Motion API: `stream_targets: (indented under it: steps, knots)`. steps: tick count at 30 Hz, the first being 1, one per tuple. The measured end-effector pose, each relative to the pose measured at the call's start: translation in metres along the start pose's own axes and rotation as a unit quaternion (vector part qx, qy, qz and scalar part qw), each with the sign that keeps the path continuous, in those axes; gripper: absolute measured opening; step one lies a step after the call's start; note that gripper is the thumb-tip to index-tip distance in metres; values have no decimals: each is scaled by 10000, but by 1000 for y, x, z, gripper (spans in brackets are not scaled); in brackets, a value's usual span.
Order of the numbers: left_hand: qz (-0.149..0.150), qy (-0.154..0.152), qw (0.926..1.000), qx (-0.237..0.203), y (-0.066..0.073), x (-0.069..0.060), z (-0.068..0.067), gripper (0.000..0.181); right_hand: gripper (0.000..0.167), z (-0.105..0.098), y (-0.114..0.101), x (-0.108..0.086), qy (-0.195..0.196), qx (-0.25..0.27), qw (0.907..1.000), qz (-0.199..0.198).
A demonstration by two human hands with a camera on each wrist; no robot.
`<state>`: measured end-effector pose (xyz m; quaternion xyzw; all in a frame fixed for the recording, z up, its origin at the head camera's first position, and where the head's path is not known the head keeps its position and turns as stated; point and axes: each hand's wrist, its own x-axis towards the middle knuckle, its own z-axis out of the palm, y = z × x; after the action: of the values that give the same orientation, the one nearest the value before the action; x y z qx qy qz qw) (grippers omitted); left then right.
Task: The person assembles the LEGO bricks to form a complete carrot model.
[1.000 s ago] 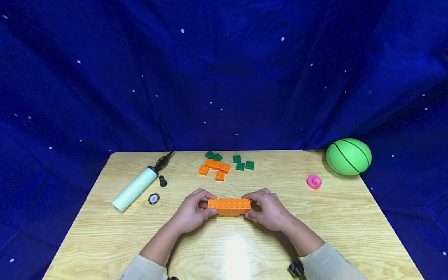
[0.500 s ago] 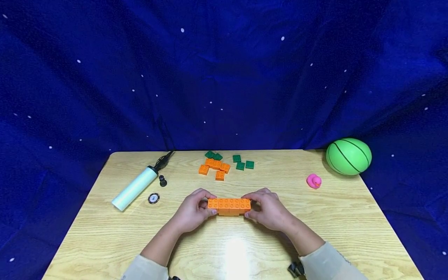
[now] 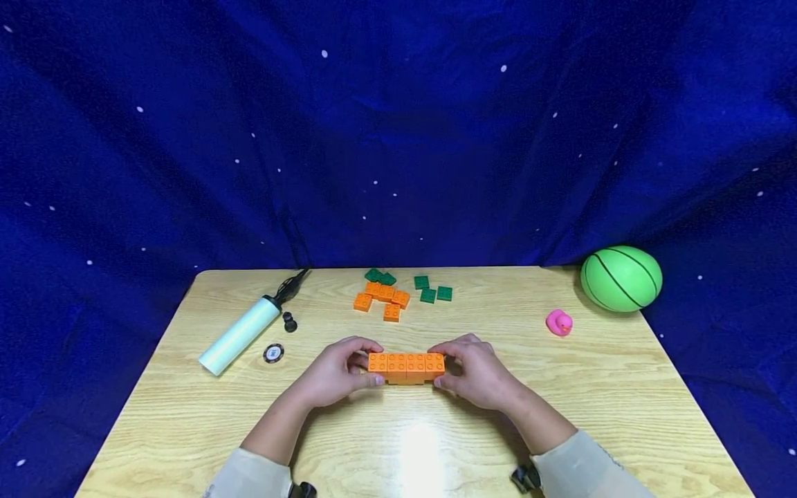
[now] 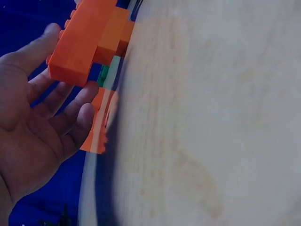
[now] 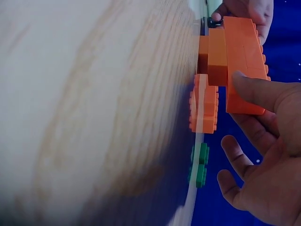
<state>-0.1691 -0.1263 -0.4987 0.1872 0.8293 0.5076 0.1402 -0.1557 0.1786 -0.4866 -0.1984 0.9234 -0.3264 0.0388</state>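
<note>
An orange toy brick build stands on the table, its long top row overhanging narrower bricks below. At its left end is my left hand, thumb and fingers spread around the end. In the left wrist view the thumb lies off the side face of the build, and the fingers hang loosely by its end. My right hand grips the right end; in the right wrist view its thumb presses on the side face of the build, with the index finger behind.
Loose orange bricks and green bricks lie farther back. A hand pump, a black pawn-like piece and a poker chip are on the left. On the right are a pink rubber duck and a green ball.
My left hand has drawn slightly left and its fingers have loosened. The orange brick build has shifted a touch left. My right hand has barely moved.
</note>
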Motion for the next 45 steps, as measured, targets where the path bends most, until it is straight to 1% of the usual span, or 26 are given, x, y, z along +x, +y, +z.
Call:
stream_targets:
  steps: [7,11,13,16,20,24,27,31,36,37,41,45]
  knots:
    - [81,93,9999,-68,-1,6,-10,48,46,0,-1,0,33,-17,10000,-87]
    - [104,108,9998,-127,-1,11,-15,45,46,0,0,1,-1,-14,10000,-62]
    - [100,154,9998,-83,-1,14,-16,44,46,1,0,1,2,-14,10000,-59]
    - [161,302,9994,31,-1,17,-19,41,46,1,0,2,37,-33,10000,-73]
    - [221,577,9979,215,-2,24,-21,36,45,1,0,3,84,-60,9999,-108]
    - [242,891,9952,320,-3,32,-23,33,45,1,0,3,89,-48,9999,-58]
    - [170,1161,9917,521,-5,38,-24,32,46,1,-1,3,86,-2,9999,-74]
    - [20,1426,9857,902,-9,45,-27,31,45,2,-1,3,86,-2,9998,-155]
    - [-45,1606,9783,1311,-11,55,-28,35,45,2,-1,3,87,-83,9997,-193]
    - [-37,1646,9759,1435,-11,58,-29,37,45,2,-1,3,89,-94,9997,-187]
    - [-81,1634,9683,1890,-14,68,-30,47,45,2,0,3,81,-72,9999,-126]
    - [-167,1490,9634,2220,-17,77,-30,51,46,1,-1,2,72,-20,10000,-44]
